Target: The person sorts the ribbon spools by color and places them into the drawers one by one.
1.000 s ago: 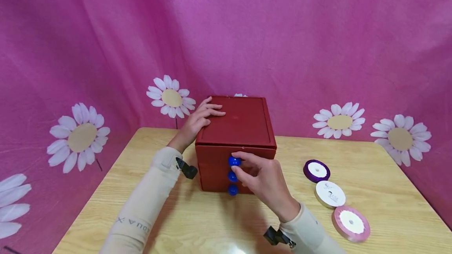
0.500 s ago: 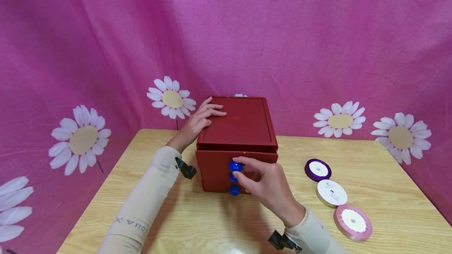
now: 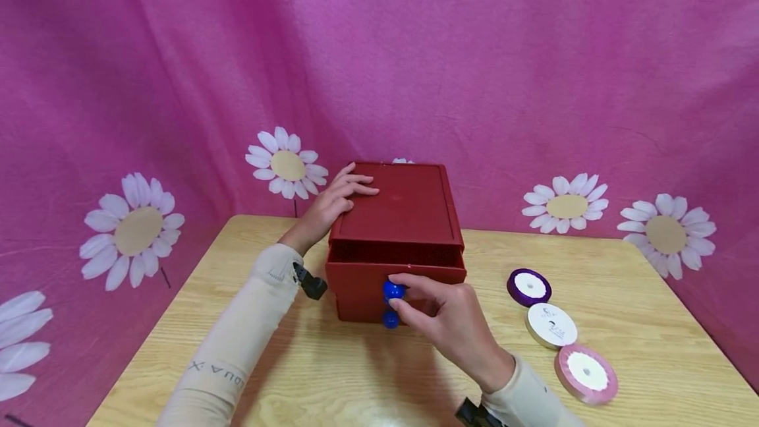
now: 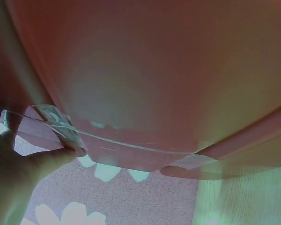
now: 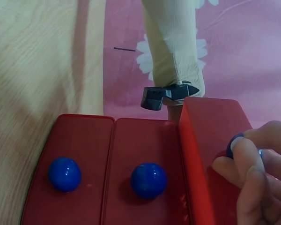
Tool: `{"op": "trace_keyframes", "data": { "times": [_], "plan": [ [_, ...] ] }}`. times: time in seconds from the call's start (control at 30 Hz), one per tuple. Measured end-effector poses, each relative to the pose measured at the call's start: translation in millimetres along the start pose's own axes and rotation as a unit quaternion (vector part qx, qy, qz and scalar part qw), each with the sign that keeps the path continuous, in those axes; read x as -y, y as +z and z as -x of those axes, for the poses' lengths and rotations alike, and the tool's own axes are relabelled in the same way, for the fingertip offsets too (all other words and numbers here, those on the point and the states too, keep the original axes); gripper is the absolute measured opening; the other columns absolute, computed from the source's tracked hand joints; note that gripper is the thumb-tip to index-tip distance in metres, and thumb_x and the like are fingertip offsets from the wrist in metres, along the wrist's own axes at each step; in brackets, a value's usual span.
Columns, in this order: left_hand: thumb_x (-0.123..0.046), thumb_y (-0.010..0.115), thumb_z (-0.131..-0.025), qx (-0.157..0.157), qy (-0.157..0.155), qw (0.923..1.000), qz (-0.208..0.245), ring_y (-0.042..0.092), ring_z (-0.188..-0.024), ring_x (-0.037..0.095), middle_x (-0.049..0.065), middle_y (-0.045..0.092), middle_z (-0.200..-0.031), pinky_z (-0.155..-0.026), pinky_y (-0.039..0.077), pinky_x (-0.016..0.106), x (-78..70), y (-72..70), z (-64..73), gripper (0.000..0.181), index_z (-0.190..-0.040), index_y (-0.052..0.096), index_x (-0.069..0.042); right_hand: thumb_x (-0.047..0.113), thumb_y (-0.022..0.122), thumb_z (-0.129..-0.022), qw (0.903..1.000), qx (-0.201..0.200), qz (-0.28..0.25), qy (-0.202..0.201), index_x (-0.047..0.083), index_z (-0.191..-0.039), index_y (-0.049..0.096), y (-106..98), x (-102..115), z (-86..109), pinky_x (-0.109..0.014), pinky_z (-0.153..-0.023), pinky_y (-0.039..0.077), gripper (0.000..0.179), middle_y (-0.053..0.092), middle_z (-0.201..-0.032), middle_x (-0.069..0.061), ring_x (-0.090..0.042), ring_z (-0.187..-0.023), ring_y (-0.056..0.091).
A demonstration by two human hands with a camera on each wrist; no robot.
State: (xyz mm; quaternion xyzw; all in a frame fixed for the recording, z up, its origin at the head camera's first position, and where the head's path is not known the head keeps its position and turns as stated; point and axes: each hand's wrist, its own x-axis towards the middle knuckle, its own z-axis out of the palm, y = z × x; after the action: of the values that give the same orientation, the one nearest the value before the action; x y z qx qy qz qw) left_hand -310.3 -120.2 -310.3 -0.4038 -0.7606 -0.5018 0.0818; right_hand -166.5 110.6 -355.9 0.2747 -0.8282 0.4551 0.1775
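A red drawer box (image 3: pixel 397 203) with blue round knobs stands on the table. Its top drawer (image 3: pixel 379 275) is pulled partway out, leaving a dark gap under the box's top. My right hand (image 3: pixel 453 321) pinches the top drawer's blue knob (image 3: pixel 393 290) between thumb and fingers. My left hand (image 3: pixel 329 209) rests on the box's left top edge with its fingers spread over the lid; in the left wrist view its thumb lies at the box's side. The right wrist view shows the middle knob (image 5: pixel 149 181) and the bottom knob (image 5: pixel 64 174) on two closed drawers.
To the right of the box, a purple ribbon roll (image 3: pixel 529 286), a white roll (image 3: pixel 551 325) and a pink ribbon roll (image 3: pixel 586 374) lie in a row on the wooden table (image 3: pixel 320 374). A pink curtain (image 3: pixel 379 71) with white flowers hangs behind.
The top drawer has slid out toward me from nearly closed, with my right hand drawing back on its knob. My left hand has stayed on the box.
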Motion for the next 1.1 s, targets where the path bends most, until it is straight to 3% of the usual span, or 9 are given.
{"op": "trace_keyframes", "data": {
  "times": [0.13,0.47,0.63,0.87,1.1],
  "plan": [
    [0.005,0.035,-0.088,0.002,-0.007,1.0,0.003,0.005,-0.146,0.039,0.027,0.043,-0.14,-0.114,0.004,0.058,-0.6,0.3,0.3,0.042,-0.122,0.06,0.01,0.021,0.075,-0.083,0.9999,0.001,-0.009,-0.006,0.022,-0.113,0.071,0,1,4.1,-0.02,-0.045,0.048,0.03,0.071,-0.08,0.01,0.002,-0.051,0.057],
    [0.0,0.035,-0.088,0.003,-0.011,0.9999,-0.004,0.003,-0.147,0.033,0.022,0.042,-0.142,-0.115,0.002,0.056,8.5,-3.4,1.8,0.044,-0.124,0.061,0.005,0.016,0.074,-0.084,0.9975,-0.009,-0.019,-0.067,0.015,-0.118,0.07,2,3,11.2,-0.014,-0.045,0.046,0.034,0.074,-0.088,0.004,0.006,-0.049,0.055],
    [0.004,0.034,-0.09,0.007,-0.005,1.0,0.005,0.004,-0.146,0.037,0.025,0.042,-0.141,-0.114,0.003,0.057,3.2,-0.6,0.5,0.043,-0.123,0.06,0.008,0.011,0.075,-0.082,0.9944,-0.027,-0.005,-0.102,0.011,-0.116,0.071,1,2,16.8,-0.011,-0.044,0.042,0.034,0.072,-0.081,0.005,0.007,-0.047,0.052],
    [0.004,0.035,-0.088,0.005,-0.009,0.9999,-0.003,0.005,-0.146,0.038,0.025,0.042,-0.141,-0.114,0.005,0.058,1.2,-1.1,-0.4,0.043,-0.123,0.06,0.008,0.011,0.076,-0.081,0.9945,-0.023,0.005,-0.102,0.015,-0.118,0.071,1,5,22.1,-0.01,-0.049,0.043,0.037,0.073,-0.088,0.007,0.006,-0.056,0.051],
    [0.003,0.034,-0.088,0.002,-0.016,0.9999,-0.001,0.004,-0.146,0.035,0.024,0.042,-0.142,-0.115,0.004,0.056,2.6,-1.6,-1.1,0.044,-0.123,0.06,0.008,0.009,0.075,-0.082,0.9944,-0.019,0.0,-0.104,0.015,-0.121,0.069,-1,6,26.4,-0.009,-0.048,0.042,0.04,0.07,-0.078,0.011,0.01,-0.05,0.048]
  ]
}}
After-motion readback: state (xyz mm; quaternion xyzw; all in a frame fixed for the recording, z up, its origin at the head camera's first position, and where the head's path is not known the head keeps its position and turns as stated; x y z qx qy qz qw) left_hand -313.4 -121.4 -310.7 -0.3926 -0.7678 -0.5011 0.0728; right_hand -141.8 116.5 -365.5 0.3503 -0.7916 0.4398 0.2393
